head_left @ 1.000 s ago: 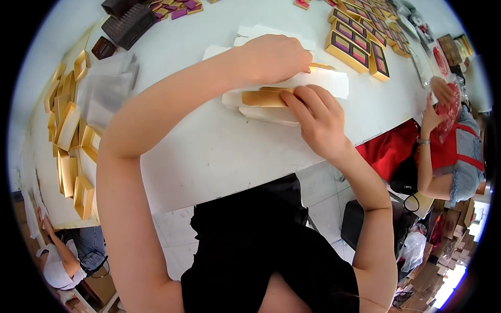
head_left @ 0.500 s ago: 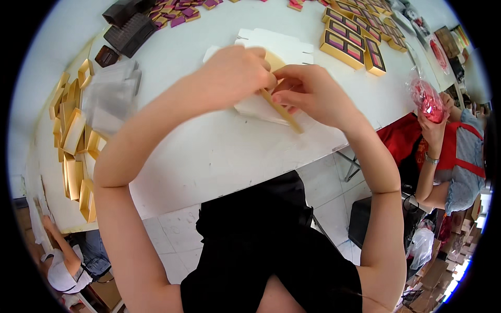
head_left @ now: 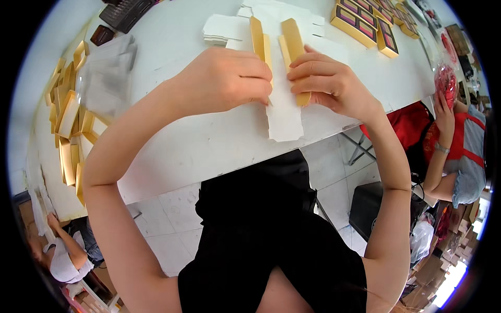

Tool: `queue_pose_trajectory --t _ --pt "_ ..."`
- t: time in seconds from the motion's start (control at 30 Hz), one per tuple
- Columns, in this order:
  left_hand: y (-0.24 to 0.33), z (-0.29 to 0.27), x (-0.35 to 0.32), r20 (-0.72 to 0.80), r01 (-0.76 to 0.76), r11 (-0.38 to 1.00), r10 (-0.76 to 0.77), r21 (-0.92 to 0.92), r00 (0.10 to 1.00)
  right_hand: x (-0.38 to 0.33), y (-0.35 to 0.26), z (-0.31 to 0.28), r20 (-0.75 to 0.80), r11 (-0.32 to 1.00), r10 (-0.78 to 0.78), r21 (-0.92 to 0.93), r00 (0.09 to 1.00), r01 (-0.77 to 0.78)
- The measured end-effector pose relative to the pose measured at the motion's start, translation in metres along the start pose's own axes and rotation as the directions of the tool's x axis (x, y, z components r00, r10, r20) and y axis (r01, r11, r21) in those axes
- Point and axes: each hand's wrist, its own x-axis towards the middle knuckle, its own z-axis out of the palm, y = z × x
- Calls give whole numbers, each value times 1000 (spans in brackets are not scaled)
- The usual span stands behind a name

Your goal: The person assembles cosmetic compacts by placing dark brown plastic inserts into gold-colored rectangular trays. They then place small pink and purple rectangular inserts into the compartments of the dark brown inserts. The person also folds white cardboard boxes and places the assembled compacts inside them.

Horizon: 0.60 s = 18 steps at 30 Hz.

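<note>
A card box blank (head_left: 285, 117), white inside and gold outside, lies lengthwise on the table in front of me. Both of its long gold sides are folded up, and a white end flap points toward me. My left hand (head_left: 224, 81) has its fingers closed on the left side of the blank. On the opposite side my right hand (head_left: 331, 83) pinches the right wall, thumb low and fingers curled over it. Beyond my hands lie flat white card blanks (head_left: 224, 26), partly stacked. The far end of the held blank overlaps them.
Gold open boxes (head_left: 68, 115) are heaped at the left edge, beside clear plastic sleeves (head_left: 107, 78). A dark tray (head_left: 126, 14) stands at the far left. Filled gold boxes (head_left: 357, 25) sit far right. A person at right holds a red plastic-wrapped bundle (head_left: 445, 81); another sits lower left.
My hands have moved apart from where they met over the folded card. The blank now lies spread lengthwise, its two gold sides standing up.
</note>
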Motion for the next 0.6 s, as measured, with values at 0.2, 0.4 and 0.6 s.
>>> queue_pose_trajectory --t 0.2,0.4,0.6 --pt "8 25 -3 -282 118 990 -90 82 955 7 -13 22 -269 993 117 14 956 -117" --pt "5 37 -3 -271 11 967 61 256 961 1 -6 41 -387 964 -120 -267 914 14" --pt "10 22 -5 -114 -17 965 48 261 992 -16 -12 29 -293 990 -32 -140 955 -9"
